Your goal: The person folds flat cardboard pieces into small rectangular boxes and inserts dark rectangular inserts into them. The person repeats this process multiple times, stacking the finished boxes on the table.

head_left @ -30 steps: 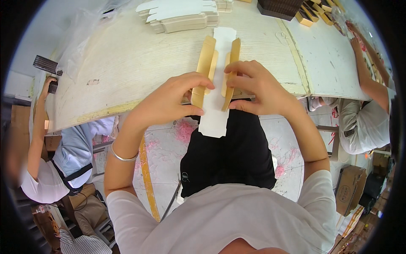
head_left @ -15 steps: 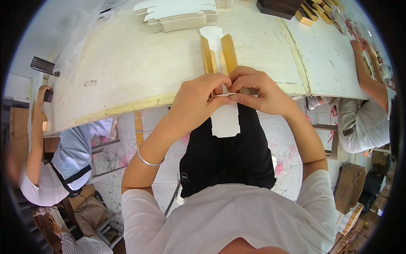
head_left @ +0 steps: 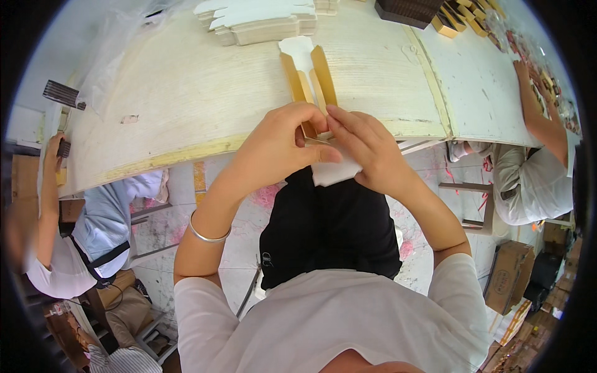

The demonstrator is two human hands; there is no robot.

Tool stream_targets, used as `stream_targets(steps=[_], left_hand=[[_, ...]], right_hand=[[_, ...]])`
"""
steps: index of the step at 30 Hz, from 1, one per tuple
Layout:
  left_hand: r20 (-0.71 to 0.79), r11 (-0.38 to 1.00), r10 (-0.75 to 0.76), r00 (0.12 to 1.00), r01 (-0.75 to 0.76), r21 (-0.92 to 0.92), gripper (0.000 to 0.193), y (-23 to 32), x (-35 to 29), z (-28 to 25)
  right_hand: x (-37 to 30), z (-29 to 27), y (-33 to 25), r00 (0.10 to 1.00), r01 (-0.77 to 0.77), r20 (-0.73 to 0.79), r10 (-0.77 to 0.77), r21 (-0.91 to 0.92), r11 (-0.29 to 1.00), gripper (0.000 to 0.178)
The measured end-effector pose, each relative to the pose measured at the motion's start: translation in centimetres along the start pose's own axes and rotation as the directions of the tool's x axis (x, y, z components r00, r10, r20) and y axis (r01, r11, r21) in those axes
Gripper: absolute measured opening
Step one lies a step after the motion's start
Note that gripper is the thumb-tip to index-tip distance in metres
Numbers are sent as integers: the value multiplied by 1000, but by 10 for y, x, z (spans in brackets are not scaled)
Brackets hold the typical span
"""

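A part-folded carton, white with gold side panels standing up, lies across the table's front edge and points away from me. Its near end is a white panel that tilts over my lap. My left hand is closed around the left side of the carton, thumb lying over the white panel. On the right side, my right hand has its fingers pressed together against the carton, their tips close to the left fingertips. The fold between the two hands is partly hidden.
A stack of flat white carton blanks lies at the table's back. A dark box and several gold boxes stand at the back right. Co-workers sit at both sides, one co-worker's hand at the left edge. Cardboard boxes stand right.
The carton has shifted slightly left and turned a little. Its near panel now tilts up. My right hand has turned, with straighter fingers laid along the carton's side.
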State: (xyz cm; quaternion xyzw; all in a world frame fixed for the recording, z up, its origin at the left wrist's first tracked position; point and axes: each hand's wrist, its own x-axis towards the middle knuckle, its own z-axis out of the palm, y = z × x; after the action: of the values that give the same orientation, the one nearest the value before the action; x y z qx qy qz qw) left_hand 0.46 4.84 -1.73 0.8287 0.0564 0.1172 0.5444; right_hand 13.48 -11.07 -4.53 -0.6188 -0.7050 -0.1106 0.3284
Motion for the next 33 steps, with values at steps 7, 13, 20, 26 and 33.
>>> stream_targets(steps=[7,13,20,26,33], left_hand=[[37,971,-137,990,142,-194,18,3,2,-5],[-96,887,-193,976,132,-443,24,6,-4,6],[-271,991,125,954,-131,-3,33,-12,-3,26],[-318,997,74,945,-74,11,27,-5,-3,24],[-347,911,282,894,-137,388,19,-10,-11,36]], right_hand=[[17,7,0,921,-308,-33,387,545,780,32],[18,2,0,875,-418,100,474,650,634,30],[22,-5,3,828,-455,157,538,749,482,19],[16,-2,-5,981,-151,-108,162,101,983,34],[16,-1,0,999,-26,24,30,-131,991,20]])
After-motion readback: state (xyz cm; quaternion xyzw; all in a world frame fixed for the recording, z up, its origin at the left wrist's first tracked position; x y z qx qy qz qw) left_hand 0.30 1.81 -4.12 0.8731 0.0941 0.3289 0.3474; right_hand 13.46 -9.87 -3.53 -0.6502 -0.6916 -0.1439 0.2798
